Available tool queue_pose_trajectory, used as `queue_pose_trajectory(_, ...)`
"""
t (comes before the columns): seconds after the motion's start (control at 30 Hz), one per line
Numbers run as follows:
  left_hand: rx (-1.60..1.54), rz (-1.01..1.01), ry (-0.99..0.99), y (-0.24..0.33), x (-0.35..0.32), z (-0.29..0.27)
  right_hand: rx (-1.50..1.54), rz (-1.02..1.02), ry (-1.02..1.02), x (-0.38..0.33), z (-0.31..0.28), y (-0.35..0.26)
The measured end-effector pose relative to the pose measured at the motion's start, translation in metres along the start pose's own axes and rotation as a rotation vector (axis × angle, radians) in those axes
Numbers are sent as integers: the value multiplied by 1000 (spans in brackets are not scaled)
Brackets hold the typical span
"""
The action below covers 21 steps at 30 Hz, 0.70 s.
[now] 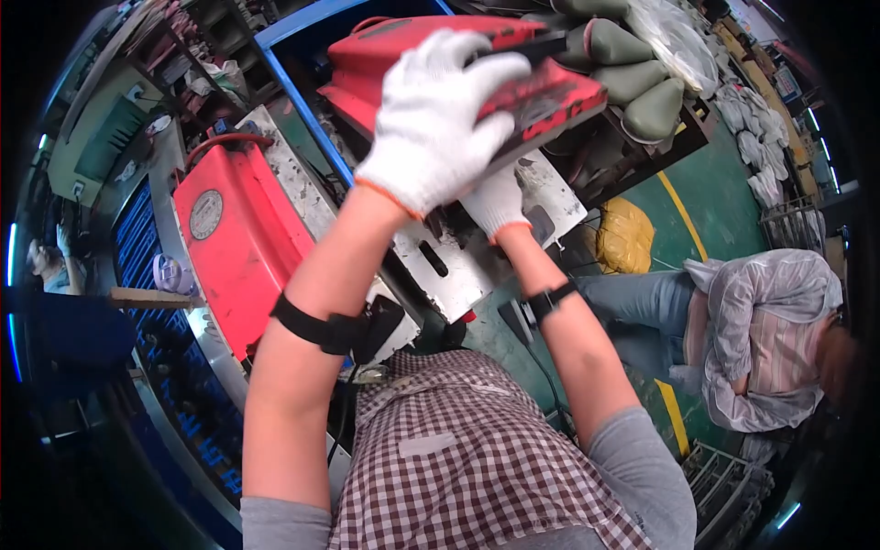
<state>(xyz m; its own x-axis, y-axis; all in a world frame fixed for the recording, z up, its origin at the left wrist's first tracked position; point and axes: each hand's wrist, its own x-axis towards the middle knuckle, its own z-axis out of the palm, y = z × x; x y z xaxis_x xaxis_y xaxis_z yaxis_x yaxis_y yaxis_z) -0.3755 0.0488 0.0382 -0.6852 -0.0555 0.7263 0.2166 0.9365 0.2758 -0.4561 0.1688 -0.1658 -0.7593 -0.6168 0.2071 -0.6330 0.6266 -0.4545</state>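
A red, worn metal cover (541, 87) with chipped dark edges is tilted up in front of me, and a black bar (536, 48) crosses its top. My left hand (435, 124), in a white knit glove with an orange cuff, is over this cover beside the bar. Its fingers are bent but apart, with nothing visible between thumb and forefinger; whether it touches the cover I cannot tell. Lower down, my right hand (497, 202), also gloved, reaches beneath the cover's near edge, and its fingers are hidden. Below both lies a scuffed white metal plate (445, 275) with a dark slot.
On the left stands a similar red cover (238, 229) with a round badge. A blue frame (307, 101) runs behind. Green boot-shaped forms (632, 82) lie at the back right, near a yellow bundle (625, 236). Another person (761, 339) bends over at the right.
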Motion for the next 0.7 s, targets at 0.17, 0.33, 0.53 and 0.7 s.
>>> queue_pose_trajectory(0.17,41,-38,-147,-20,54,-56,-84,64,-183,43,28,-3)
queue_pose_trajectory(0.33,-143,-386,-156,-21,38,-89,106,16,-207,73,9,14)
queue_pose_trajectory(0.53,-454,-704,118,-35,-69,-91,1276,614,-416,-9,-42,3)
queue_pose_trajectory(0.7,-874,-1306,193,-36,-165,-95,1968,497,-655,-99,-53,-27)
